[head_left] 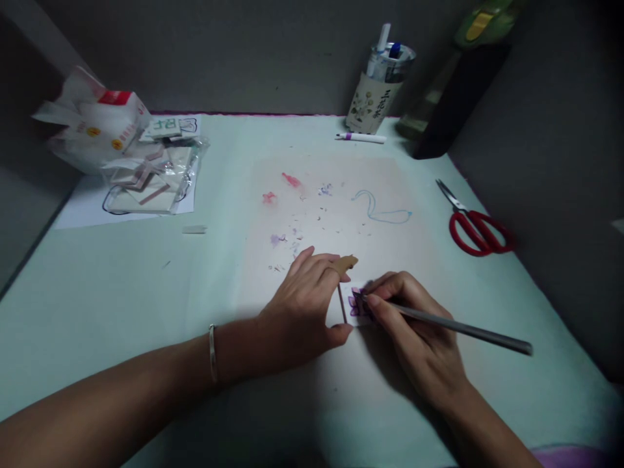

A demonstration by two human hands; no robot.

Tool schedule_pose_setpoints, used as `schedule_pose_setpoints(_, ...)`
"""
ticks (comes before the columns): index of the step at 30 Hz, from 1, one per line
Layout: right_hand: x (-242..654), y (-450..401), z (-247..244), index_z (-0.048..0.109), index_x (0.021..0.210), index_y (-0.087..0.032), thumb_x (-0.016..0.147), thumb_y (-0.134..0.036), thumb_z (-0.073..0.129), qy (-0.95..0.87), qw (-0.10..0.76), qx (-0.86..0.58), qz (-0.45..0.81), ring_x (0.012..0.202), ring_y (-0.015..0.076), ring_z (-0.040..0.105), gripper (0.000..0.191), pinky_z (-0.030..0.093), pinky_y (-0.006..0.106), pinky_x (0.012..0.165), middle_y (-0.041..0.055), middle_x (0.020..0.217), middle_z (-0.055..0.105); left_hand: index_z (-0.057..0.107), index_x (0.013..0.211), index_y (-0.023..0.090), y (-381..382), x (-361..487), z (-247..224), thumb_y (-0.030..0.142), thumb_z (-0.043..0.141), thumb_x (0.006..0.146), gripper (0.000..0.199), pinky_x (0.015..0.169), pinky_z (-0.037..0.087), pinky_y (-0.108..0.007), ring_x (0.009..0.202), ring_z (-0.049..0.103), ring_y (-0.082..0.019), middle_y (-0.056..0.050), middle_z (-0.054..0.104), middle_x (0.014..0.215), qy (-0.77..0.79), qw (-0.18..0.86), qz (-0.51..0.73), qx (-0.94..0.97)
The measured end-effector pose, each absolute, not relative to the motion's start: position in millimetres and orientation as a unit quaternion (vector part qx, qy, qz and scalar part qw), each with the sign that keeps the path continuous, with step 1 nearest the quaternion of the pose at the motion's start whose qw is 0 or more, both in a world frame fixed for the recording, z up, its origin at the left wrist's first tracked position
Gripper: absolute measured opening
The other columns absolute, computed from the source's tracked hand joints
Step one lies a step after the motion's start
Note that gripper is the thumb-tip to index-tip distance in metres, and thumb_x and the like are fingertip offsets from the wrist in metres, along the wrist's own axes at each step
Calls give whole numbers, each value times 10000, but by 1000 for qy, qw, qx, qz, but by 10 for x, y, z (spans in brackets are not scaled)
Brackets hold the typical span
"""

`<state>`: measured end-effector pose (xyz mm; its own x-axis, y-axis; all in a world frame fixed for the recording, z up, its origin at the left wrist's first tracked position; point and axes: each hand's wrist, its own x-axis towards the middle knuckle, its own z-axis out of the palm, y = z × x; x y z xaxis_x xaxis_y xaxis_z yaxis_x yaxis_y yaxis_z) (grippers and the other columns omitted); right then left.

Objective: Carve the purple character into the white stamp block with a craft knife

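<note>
Between my hands on the table lies a small white block (347, 311) with purple lines on its top, partly hidden by my fingers. My left hand (305, 305) steadies it from the left, thumb at the near edge and fingers at the far edge. A tan wrap (346, 264) covers the tip of one left finger. My right hand (419, 331) pinches a slim grey pen-shaped tool (468, 330) low down, its dark tip at the purple lines. Whether the tip is a blade or a nib, I cannot tell.
Crumbs (322, 209), ink smudges and a blue outline (385, 216) mark the table beyond my hands. Red-handled scissors (475, 227) lie right. A marker (361, 138) lies before a pen can (375, 97) and bottle (439, 97). Bagged white blocks (156, 185) sit left.
</note>
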<state>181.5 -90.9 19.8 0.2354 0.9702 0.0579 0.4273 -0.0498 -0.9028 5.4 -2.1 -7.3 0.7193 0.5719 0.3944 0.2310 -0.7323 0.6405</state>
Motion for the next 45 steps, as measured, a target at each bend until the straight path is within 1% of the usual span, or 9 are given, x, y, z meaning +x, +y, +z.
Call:
schedule_pose_setpoints(5,1824,-924,195,567,838,-252,1027,-296,569,-538,439,-646,317,772,174,590,194,425,345,683,-5,821,638,460,1415,66,-25,57,-64,143,727,744,726,1227,355,-689,1281,626,-351,-160,702,1203,228,284,297,883)
schedule_pose_setpoints(16,1821,-931,198,567,835,-249,1026,-296,571,-541,438,-644,316,777,187,598,197,430,357,690,8,831,651,440,1429,118,-20,55,-66,162,707,769,713,1227,365,-679,1287,626,-342,-145,703,1197,227,279,298,884)
schedule_pose_setpoints(30,1806,-937,218,568,812,-249,1020,-303,577,-539,434,-654,305,747,185,584,215,421,358,667,8,802,641,450,1431,131,-13,53,-67,187,712,784,700,1226,360,-675,1308,610,-354,-159,694,1219,228,278,287,888)
schedule_pose_setpoints(33,1788,-953,216,574,808,-245,1016,-310,584,-532,437,-659,302,729,181,588,218,416,349,642,12,793,655,454,1426,130,-8,58,-92,262,801,805,723,1222,359,-676,1307,605,-358,-173,680,1240,230,269,279,893)
schedule_pose_setpoints(36,1773,-975,194,574,808,-241,1020,-321,591,-525,438,-660,311,724,181,600,227,423,344,638,15,789,669,461,1426,125,36,48,-124,422,900,791,827,1213,346,-694,1292,601,-365,-171,678,1222,222,260,266,901)
schedule_pose_setpoints(39,1775,-1001,155,573,809,-239,1026,-336,593,-526,439,-659,312,728,182,605,239,427,339,638,16,795,674,477,1445,139,138,11,-127,503,912,774,879,1228,310,-689,1296,580,-367,-177,654,1265,192,279,233,912)
schedule_pose_setpoints(41,1774,-1021,141,574,813,-239,1026,-351,602,-522,442,-660,312,733,183,604,242,425,333,631,17,800,675,468,1484,182,222,-21,-107,457,877,830,819,1248,277,-667,1254,589,-337,-144,652,1249,162,304,201,917)
schedule_pose_setpoints(43,1755,-1039,152,575,814,-241,1021,-364,614,-513,443,-663,319,735,182,600,244,421,323,616,17,804,676,447,1520,205,298,-47,-79,322,798,913,711,1261,265,-623,1182,601,-294,-106,658,1196,138,313,176,923)
schedule_pose_setpoints(45,1715,-1056,192,581,814,-243,1018,-369,619,-495,443,-674,324,721,177,588,243,414,310,594,17,806,674,449,1527,212,355,-55,-48,248,711,963,623,1264,258,-592,1152,587,-279,-95,657,1172,121,302,157,932)
